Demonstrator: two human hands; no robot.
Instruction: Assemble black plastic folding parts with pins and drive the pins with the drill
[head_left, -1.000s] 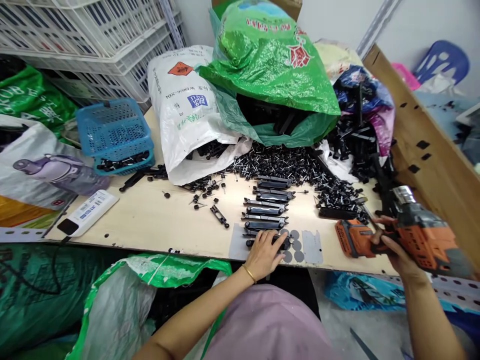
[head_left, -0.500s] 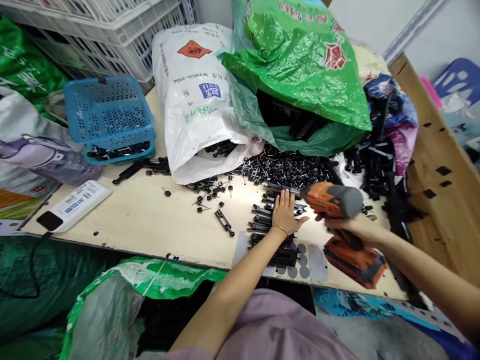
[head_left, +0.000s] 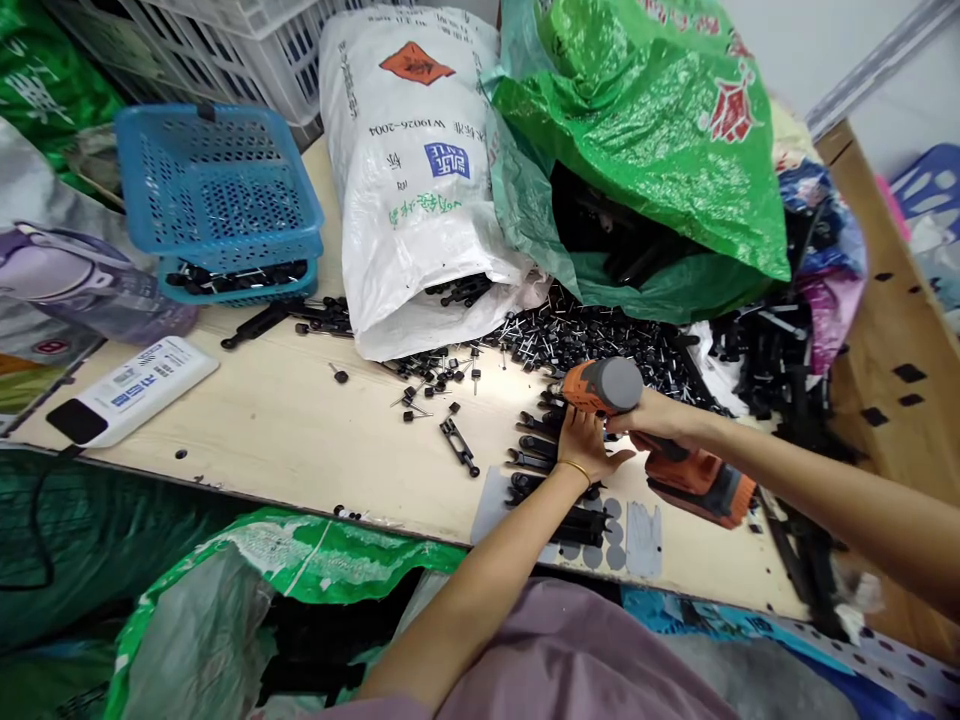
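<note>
Orange drill (head_left: 600, 385), one, is gripped in your right hand (head_left: 654, 418), fingers closed round its handle, nose over the row of black clips (head_left: 534, 447). Your left hand (head_left: 586, 447) lies flat, fingers extended, on that row; roughly five clips show, and one loose clip (head_left: 460, 446) lies apart.

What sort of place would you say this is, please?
Likely a small assembly workshop: a worktable heaped with black parts beside a white sack and a green sack, plastic crates behind, and the right hand gripping an orange power driver over black pieces under the left hand.
</note>
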